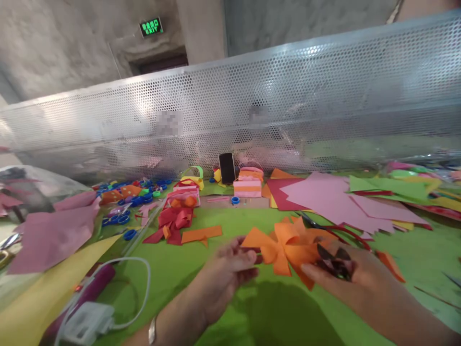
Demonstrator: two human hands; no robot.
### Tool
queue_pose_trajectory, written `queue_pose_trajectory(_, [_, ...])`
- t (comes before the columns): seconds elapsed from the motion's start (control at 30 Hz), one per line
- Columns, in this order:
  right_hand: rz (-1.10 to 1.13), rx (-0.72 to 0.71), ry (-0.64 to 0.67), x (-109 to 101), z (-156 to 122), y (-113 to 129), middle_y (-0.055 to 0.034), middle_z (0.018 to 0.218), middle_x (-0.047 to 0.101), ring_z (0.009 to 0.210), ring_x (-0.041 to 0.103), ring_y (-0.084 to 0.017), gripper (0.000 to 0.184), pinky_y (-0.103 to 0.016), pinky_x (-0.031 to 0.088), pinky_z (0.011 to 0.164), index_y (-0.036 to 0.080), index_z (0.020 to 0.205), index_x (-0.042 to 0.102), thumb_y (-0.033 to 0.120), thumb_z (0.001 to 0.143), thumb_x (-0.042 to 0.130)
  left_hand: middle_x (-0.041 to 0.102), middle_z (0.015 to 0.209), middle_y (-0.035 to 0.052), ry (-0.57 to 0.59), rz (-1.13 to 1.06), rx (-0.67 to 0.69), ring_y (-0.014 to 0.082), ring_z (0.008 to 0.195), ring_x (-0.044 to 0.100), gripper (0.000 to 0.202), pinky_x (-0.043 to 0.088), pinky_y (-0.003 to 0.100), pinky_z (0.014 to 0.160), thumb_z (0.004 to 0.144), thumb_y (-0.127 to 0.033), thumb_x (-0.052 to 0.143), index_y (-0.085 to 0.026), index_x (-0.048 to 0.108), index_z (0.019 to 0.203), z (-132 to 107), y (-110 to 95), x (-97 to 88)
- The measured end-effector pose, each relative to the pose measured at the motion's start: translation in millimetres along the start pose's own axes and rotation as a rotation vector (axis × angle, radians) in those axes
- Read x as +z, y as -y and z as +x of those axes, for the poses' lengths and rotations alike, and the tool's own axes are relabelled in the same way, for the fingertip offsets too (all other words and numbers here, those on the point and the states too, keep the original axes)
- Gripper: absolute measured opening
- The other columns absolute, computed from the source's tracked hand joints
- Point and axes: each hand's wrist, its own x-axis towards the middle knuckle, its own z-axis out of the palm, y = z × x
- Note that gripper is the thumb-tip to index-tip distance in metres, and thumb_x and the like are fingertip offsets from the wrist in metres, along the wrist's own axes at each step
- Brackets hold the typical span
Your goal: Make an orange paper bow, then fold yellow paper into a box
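Note:
Between my hands, above the green table, is an orange paper bow [286,247] with looped and pointed strips. My left hand [230,264] is at its left side, fingers curled at the tip of a pointed strip. My right hand [355,276] grips the bow's right side, thumb in front. A dark, shiny object [334,262] lies within the same right hand; its kind is unclear. Past the right hand lie scissors with red handles [355,235]. An orange paper strip [203,234] and a red paper bow [176,221] lie left of the held bow.
Pink paper sheets [317,197] are piled at the back right. A phone [226,168] stands upright near a perforated metal panel [216,115]. Several blue-handled scissors [117,218] lie at left. A white charger with cable [88,322] and a purple glue gun-like tool [103,278] sit front left.

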Motion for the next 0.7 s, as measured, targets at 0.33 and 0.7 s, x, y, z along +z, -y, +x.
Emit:
queue_pose_trajectory(0.33, [-0.638, -0.679, -0.186, -4, -8, -18, -0.0045, 0.075, 0.063, 0.065, 0.059, -0.019, 0.031, -0.031, 0.043, 0.058, 0.021, 0.094, 0.063, 0.008, 0.091, 0.035, 0.062, 0.053, 0.0074, -0.045, 0.185, -0.235, 0.0089, 0.037, 0.054, 0.054, 0.027, 0.015, 0.034, 0.097, -0.045, 0.044, -0.009, 0.064, 0.063, -3, -10, 2.0])
queue_pose_trajectory(0.7, [-0.539, -0.759, -0.173, 7, -19, -11, -0.0001, 0.063, 0.062, 0.054, 0.057, -0.016, 0.03, -0.03, 0.042, 0.055, 0.024, 0.092, 0.064, 0.011, 0.092, 0.037, 0.069, 0.075, 0.0067, 0.145, -0.127, -0.233, 0.015, 0.065, 0.063, 0.019, 0.049, 0.026, 0.069, 0.068, -0.019, 0.081, -0.01, 0.071, 0.081, -16, 19, 10.6])
